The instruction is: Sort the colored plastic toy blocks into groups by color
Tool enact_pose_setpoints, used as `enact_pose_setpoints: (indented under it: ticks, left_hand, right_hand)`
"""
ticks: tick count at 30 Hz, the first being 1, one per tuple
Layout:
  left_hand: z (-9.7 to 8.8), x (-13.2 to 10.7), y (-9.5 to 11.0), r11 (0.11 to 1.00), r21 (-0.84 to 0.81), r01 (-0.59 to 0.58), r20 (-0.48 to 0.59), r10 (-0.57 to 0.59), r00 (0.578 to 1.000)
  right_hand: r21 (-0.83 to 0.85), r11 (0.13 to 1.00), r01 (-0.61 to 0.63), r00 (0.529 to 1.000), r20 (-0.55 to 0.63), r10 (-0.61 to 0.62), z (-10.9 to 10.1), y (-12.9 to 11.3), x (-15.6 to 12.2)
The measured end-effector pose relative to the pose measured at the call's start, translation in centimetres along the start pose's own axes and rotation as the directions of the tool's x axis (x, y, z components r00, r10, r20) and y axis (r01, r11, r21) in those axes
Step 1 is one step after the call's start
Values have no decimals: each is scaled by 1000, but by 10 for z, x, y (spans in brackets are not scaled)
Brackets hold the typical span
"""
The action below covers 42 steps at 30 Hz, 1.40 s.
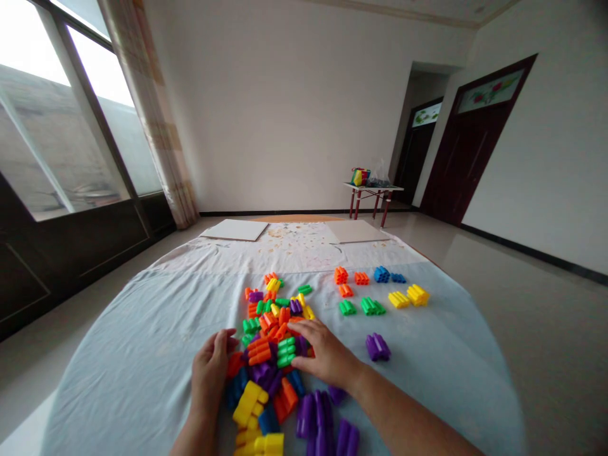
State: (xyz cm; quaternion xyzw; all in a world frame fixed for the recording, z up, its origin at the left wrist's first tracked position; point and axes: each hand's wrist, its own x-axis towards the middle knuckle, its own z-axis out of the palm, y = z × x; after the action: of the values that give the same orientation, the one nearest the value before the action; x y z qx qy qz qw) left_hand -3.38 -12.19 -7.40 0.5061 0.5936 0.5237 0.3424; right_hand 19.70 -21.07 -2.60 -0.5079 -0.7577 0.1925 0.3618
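A loose pile of coloured plastic toy building blocks lies on the cloth in front of me. At its left edge rests my left hand [211,364], fingers slightly bent, beside an orange block [234,365]; part of its fingers is hidden. My right hand [327,353] reaches over the pile from the right, with thumb and fingers apart. Its thumb is next to a green block [286,352], and its fingertips are near orange blocks [269,320]. Closer to me lie a yellow block [250,404] and purple blocks [316,418].
On the right, blocks sit in colour groups: orange [341,275], blue [381,274], green [373,306], yellow [418,295] and purple [378,347]. Two flat boards [236,230] [358,231] lie at the far end of the cloth-covered table [142,329]. A small table [373,187] stands beyond.
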Motion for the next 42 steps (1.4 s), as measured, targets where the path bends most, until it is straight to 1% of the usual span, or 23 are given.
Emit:
enact_pose_setpoints:
  ticks: [3,5,8,12,16,19,22,24,28,32,35,38,40,42]
  left_hand:
    - [-1,0,0,995,-71,71,50,-68,996]
    - [-1,1,-1,993,-80,82,39,-79,996]
    - [-1,4,-4,993,-84,77,45,-74,996]
    - [0,6,-6,992,-91,83,64,-78,995]
    - [0,5,-4,994,-87,73,49,-69,996]
    - [1,4,-3,993,-86,82,52,-78,996]
    - [1,3,-2,991,-89,100,55,-96,994]
    - [1,2,0,992,-79,98,51,-95,994]
    - [0,1,2,994,-80,81,52,-77,996]
    - [-1,4,-3,995,-71,74,47,-71,996]
    - [-1,8,-11,993,-79,90,37,-88,995]
    - [0,13,-18,988,-87,125,39,-122,992]
    - [-1,15,-20,986,-87,144,49,-140,989]
    - [-1,16,-21,984,-87,153,55,-148,987]
  right_hand:
    - [-35,999,26,998,49,-25,7,-3,1]
    - [-57,998,33,998,53,-30,5,-3,-2]
    - [-52,998,34,999,44,-32,-6,1,-8]
    - [-11,1000,6,997,71,-5,-24,10,-14]
    - [-29,999,-20,996,89,23,-28,21,-17]
    - [-48,998,-42,999,9,43,-23,24,-19]
    - [-92,993,-76,993,-102,67,-17,19,-21]
    - [-142,983,-114,986,-137,94,-13,15,-22]
    - [-256,946,-200,976,-132,171,-8,10,-23]
    - [-305,924,-230,973,-63,221,-7,10,-24]
    - [-325,921,-216,976,-44,213,-9,10,-25]
    - [-286,939,-191,981,-93,171,-17,8,-25]
    - [-224,959,-174,980,-134,147,-27,9,-27]
    - [-159,971,-178,974,-172,150,-42,12,-30]
